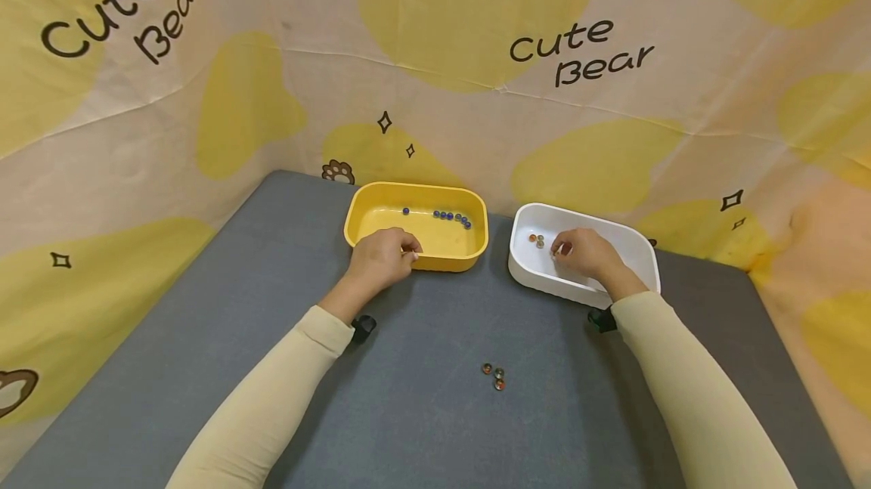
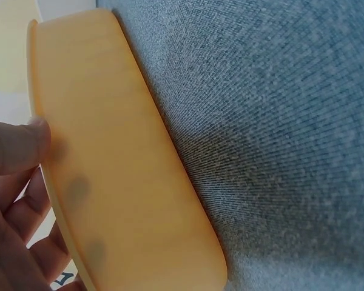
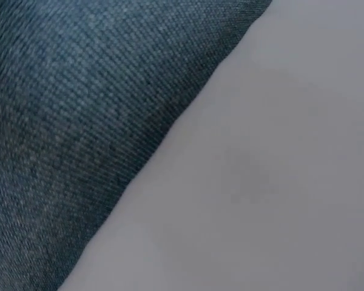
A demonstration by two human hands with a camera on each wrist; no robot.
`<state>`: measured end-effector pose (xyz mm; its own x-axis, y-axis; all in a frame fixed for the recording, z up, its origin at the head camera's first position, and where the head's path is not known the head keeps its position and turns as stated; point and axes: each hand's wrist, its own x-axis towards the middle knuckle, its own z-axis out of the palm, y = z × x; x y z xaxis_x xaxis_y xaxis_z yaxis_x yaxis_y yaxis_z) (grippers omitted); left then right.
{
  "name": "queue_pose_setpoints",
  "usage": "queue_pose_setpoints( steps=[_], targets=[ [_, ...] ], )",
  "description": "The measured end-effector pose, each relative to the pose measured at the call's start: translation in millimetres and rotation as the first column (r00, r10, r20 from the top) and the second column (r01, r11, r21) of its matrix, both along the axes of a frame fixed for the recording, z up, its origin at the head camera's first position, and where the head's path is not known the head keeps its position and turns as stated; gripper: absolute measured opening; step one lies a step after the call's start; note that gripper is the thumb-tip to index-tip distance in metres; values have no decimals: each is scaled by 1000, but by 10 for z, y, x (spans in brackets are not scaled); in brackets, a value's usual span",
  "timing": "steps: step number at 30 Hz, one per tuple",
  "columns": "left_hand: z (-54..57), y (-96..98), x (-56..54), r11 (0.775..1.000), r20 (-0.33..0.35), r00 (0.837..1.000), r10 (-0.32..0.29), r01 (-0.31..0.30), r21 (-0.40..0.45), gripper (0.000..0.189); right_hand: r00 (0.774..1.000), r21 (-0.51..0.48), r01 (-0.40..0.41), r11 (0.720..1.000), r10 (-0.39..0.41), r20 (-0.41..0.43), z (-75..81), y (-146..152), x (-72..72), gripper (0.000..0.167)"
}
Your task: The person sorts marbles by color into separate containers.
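Note:
My left hand [image 1: 383, 256] grips the near wall of a yellow tub [image 1: 449, 261]. In the left wrist view the thumb [image 2: 18, 145] lies at the outer rim, and the other fingers reach behind the wall, showing as dark spots through it. Several blue marbles [image 1: 450, 216] lie on that tub's floor, most in a row at the right. Inside a white tub [image 1: 636, 247], my right hand [image 1: 584, 251] pinches a small marble at its fingertips, mostly hidden by the fingers. Beside those fingertips lie three orange and greenish marbles [image 1: 540, 244].
Three multicoloured marbles [image 1: 500, 374] lie close together on the grey cloth-covered table [image 1: 422, 413], nearer the person. A patterned fabric backdrop [image 1: 435, 43] rises right behind both tubs. The white tub's outer wall [image 3: 249, 194] fills much of the right wrist view.

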<state>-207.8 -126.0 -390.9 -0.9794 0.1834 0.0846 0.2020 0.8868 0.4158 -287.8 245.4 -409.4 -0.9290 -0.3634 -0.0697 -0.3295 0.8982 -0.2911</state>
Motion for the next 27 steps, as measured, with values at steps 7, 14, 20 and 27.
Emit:
queue_pose_setpoints(
  steps=[7, 14, 20, 27],
  targets=[
    [-5, -2, 6, 1000, -6, 1000, -1, 1, 0, 10, 1000, 13, 12, 1000, -12, 1, -48, -1, -30, 10],
    [-3, 4, 9, 1000, -13, 1000, -3, 3, 6, 10, 998, 27, 51, 998, -52, 20, -16, -40, -25, 12],
    [-4, 0, 8, 1000, -15, 1000, -5, 5, 5, 10, 997, 33, 73, 997, -73, 24, -5, -35, -17, 15],
    [2, -1, 9, 1000, -12, 1000, -1, 1, 4, 10, 997, -19, 77, 997, -76, 27, 32, 17, 26, 27]
  ],
)
